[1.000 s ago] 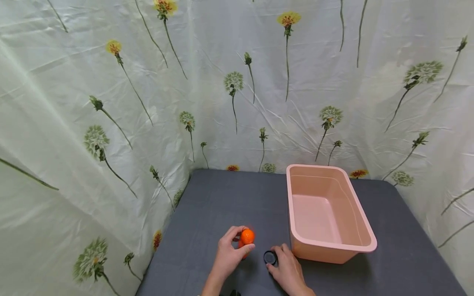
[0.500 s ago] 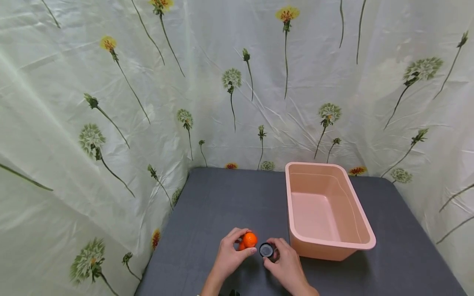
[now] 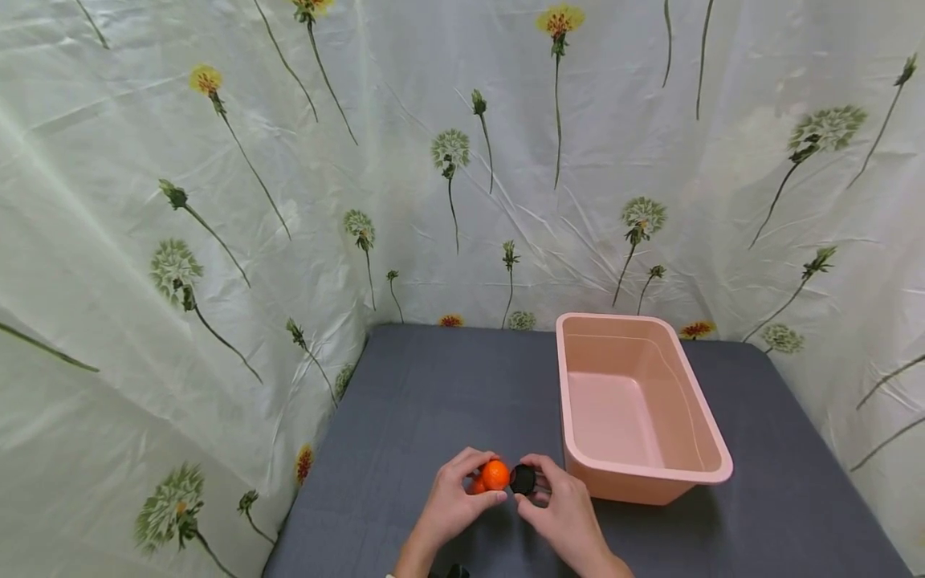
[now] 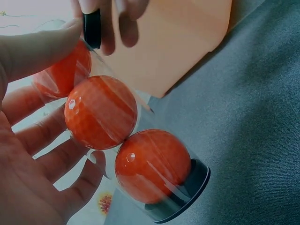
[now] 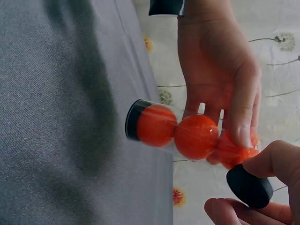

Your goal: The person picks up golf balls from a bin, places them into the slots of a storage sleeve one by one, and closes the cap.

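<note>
My left hand (image 3: 450, 504) grips a clear plastic tube (image 4: 125, 126) near its upper end, thumb on one side and fingers behind. Three orange balls (image 4: 101, 112) sit in a row inside it, and a black base (image 4: 199, 185) closes the lower end. In the right wrist view the tube lies tilted, its top end toward my right hand (image 3: 567, 514). That hand pinches a round black cap (image 5: 250, 187) between thumb and fingers, right beside the tube's top. Whether cap and tube touch, I cannot tell.
A pink plastic tub (image 3: 650, 479) stands on the dark grey table (image 3: 441, 393), just beyond and right of my right hand. Behind and to the left hangs a pale curtain (image 3: 405, 160) printed with dandelions. A small black object (image 3: 457, 571) shows at the bottom edge.
My right hand has lifted the black cap and brought it left to the tube's end, turning it on its side. The left hand has shifted slightly right, tilting the tube toward the cap.
</note>
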Tool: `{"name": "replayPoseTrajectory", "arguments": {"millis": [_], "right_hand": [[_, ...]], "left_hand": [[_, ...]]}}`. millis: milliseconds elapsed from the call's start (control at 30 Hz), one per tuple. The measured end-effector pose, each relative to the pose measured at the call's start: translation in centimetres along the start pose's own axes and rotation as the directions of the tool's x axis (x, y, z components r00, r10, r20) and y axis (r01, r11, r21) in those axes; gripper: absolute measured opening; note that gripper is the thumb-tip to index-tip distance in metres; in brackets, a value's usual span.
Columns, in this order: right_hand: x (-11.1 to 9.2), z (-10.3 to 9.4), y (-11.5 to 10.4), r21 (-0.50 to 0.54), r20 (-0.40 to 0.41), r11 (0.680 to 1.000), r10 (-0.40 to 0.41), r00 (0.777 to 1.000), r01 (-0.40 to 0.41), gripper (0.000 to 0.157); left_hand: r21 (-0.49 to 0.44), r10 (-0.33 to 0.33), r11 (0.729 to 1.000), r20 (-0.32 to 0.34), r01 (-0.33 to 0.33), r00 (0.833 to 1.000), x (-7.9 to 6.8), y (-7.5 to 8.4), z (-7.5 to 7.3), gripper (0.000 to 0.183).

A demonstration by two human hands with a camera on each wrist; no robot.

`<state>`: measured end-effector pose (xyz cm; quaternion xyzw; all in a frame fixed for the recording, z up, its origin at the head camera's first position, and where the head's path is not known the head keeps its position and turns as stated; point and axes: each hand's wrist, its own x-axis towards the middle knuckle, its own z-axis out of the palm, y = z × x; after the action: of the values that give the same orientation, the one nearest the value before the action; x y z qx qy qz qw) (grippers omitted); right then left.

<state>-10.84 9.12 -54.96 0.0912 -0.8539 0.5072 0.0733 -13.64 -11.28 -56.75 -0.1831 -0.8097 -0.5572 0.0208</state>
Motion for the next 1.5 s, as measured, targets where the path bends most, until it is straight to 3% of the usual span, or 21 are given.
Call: {"name": "replayPoseTrajectory", "arguments": {"millis": [267, 567, 667, 867, 1167, 1500], "right_hand": [[0.1, -1.0, -0.9, 0.156, 0.095, 0.988, -0.028, 0.995, 0.013, 0.049], [0.4, -2.5, -1.2, 0.074, 0.198, 0.996, -0.058, 0.979, 0.044, 0.046], [0.7, -3.0, -1.4, -0.009, 0.236, 0.996, -0.080, 0.968, 0.085, 0.045], [0.7, -3.4, -1.7, -0.128, 0.297, 0.977, -0.126, 0.947, 0.170, 0.044], [0.1, -3.3, -1.5, -0.151, 0.275, 0.968, -0.153, 0.949, 0.200, 0.044], [0.0, -2.7, -1.1, -0.217, 0.157, 0.955, -0.172, 0.973, 0.203, 0.045]], "left_hand": [[0.011, 0.096, 0.995, 0.064, -0.097, 0.993, 0.0, 0.2, 0.2, 0.044], [0.128, 0.097, 0.985, 0.133, -0.114, 0.986, 0.1, 0.9, 0.3, 0.045], [0.216, 0.110, 0.966, 0.164, -0.144, 0.980, 0.2, 1.1, 0.3, 0.044], [0.373, 0.159, 0.895, 0.242, -0.243, 0.957, 0.3, 1.4, 0.6, 0.045], [0.429, 0.178, 0.858, 0.267, -0.282, 0.947, -0.4, 1.7, 1.1, 0.044], [0.484, 0.218, 0.823, 0.213, -0.297, 0.952, -0.1, 2.0, 1.5, 0.042]]}}
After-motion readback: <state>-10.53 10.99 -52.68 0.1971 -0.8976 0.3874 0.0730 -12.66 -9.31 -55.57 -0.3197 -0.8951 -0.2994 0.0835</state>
